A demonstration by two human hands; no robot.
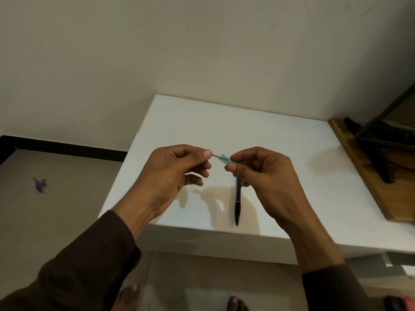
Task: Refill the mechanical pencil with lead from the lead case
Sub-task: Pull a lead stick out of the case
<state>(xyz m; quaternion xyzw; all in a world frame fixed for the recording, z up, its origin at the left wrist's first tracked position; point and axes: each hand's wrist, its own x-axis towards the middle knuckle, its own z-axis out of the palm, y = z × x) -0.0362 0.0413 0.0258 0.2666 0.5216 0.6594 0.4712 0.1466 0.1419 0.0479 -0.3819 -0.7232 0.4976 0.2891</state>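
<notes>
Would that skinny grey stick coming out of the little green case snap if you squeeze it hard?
Probably yes. The thin grey lead looks hair-thin beside the fingertips of the left hand, so it likely snaps if bent. It looks straight and stiff, not floppy. The small translucent green lead case, pinched by the right hand, seems very light.

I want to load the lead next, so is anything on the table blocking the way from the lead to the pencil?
Nothing visible does. The left hand pinches the lead above the white table; the pencil lies just below.
</notes>
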